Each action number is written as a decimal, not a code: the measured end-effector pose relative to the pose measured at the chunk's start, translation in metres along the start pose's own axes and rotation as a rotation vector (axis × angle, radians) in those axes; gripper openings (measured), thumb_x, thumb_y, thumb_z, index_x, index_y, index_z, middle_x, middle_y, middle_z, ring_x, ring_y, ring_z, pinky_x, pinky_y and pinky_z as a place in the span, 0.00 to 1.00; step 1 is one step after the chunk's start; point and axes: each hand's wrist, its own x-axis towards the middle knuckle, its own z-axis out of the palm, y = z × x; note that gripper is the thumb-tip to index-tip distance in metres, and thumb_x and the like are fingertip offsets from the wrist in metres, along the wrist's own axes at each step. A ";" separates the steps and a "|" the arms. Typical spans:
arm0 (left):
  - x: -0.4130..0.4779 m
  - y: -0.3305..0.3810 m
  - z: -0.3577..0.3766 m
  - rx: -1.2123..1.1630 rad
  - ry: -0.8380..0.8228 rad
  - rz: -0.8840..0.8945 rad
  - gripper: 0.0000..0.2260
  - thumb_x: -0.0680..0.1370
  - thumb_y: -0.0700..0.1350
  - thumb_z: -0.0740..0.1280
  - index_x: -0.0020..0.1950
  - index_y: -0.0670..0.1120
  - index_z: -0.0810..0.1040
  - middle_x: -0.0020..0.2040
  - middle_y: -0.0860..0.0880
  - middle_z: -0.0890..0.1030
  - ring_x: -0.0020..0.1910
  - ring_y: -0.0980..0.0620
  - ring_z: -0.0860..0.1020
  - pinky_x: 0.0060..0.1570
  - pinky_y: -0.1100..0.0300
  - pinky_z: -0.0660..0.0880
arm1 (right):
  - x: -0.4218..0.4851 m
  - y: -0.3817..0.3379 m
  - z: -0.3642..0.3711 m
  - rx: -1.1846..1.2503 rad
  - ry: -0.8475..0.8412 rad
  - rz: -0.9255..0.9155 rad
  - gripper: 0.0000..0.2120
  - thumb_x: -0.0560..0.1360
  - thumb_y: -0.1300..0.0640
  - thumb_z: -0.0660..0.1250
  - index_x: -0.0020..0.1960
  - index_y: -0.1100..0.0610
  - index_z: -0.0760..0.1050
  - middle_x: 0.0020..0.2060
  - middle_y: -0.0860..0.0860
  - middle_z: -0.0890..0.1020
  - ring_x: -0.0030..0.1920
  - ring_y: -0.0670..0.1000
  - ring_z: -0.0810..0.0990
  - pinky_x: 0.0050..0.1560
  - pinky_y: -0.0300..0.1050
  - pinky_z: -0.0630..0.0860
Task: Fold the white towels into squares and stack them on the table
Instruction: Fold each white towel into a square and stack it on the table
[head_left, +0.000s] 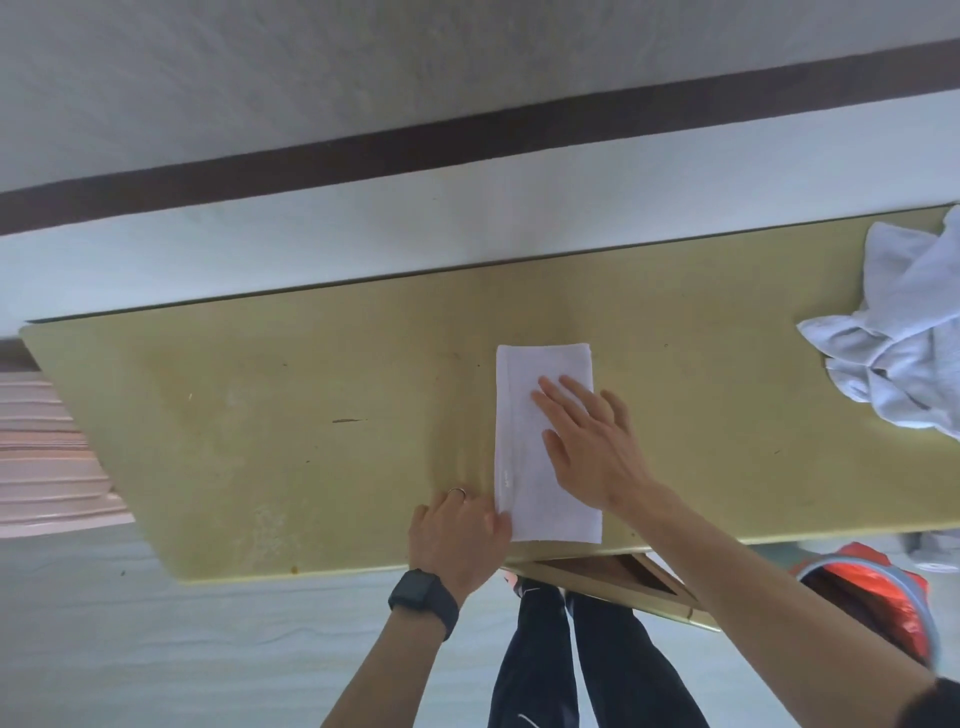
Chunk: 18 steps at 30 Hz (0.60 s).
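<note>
A white towel (524, 415) lies folded into a long narrow strip on the yellow-green table (260, 415), running from the near edge toward the far side. My right hand (592, 447) rests flat on its right half, fingers spread. My left hand (460, 530), with a ring and a dark watch on the wrist, pinches the strip's near left corner at the table's front edge. A crumpled pile of white towels (898, 332) sits at the table's far right.
A red and grey bin (883, 597) stands on the floor at the lower right. Pink slatted furniture (47, 457) is beside the table's left end. A wall with a dark band runs behind the table.
</note>
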 end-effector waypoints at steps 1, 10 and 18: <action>0.000 0.000 0.001 -0.002 0.031 -0.003 0.15 0.79 0.58 0.57 0.47 0.51 0.79 0.51 0.52 0.80 0.55 0.49 0.76 0.56 0.53 0.72 | -0.013 0.002 0.003 0.040 0.067 -0.019 0.23 0.81 0.50 0.53 0.75 0.50 0.65 0.76 0.46 0.65 0.77 0.49 0.59 0.74 0.55 0.56; 0.034 0.028 0.000 -0.536 0.167 -0.228 0.13 0.79 0.59 0.64 0.54 0.51 0.79 0.50 0.53 0.80 0.49 0.51 0.78 0.51 0.55 0.76 | -0.121 0.021 0.041 0.136 0.223 -0.073 0.21 0.76 0.52 0.69 0.68 0.56 0.76 0.74 0.52 0.69 0.74 0.52 0.68 0.70 0.55 0.66; 0.038 0.028 -0.008 -0.764 0.089 -0.395 0.08 0.76 0.53 0.70 0.51 0.51 0.82 0.44 0.55 0.83 0.49 0.50 0.81 0.47 0.62 0.72 | -0.125 0.028 0.051 0.091 0.241 -0.125 0.22 0.80 0.49 0.66 0.70 0.58 0.74 0.75 0.52 0.68 0.73 0.54 0.69 0.67 0.59 0.69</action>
